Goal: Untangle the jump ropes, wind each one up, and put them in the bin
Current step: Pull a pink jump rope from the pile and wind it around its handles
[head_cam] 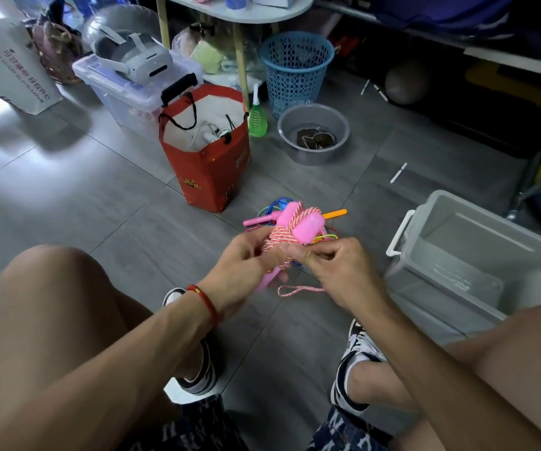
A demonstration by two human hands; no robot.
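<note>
Jump ropes first: the red-and-white rope (284, 237) is wound round its pink handles (298, 227), and the bundle is held above the floor between the knees. Long axis runs from about 7 o'clock to 1 o'clock. A loose tail (298, 290) hangs off the low end toward 5 o'clock.

Largest to smallest:
- Grey bin (402, 229), at 3 o'clock of the hands, open-topped. Nothing seen inside it, though its near part is cut off by the knee.
- Red paper bag (210, 177), 11 o'clock, holding cables and small items.
- Blue mesh basket (295, 73), 12 o'clock; contents cannot be told.
- Grey basin (313, 133), 12 to 1 o'clock, something dark coiled at the bottom.
- Remaining ropes (270, 211), a blue, green and yellow tangle on the floor just beyond the bundle, with an orange handle (336, 213) poking out toward 2 o'clock.

Left hand (246, 258) grips the bundle's lower half, fingers curled round it. Right hand (331, 258) sits at 3 o'clock of the bundle, thumb and forefinger pinching the cord at the wrap.

Judgement: winding is nearly done; the tail needs tucking. The right hand is nearer the bin, so the drop likely goes toward 3 o'clock.
</note>
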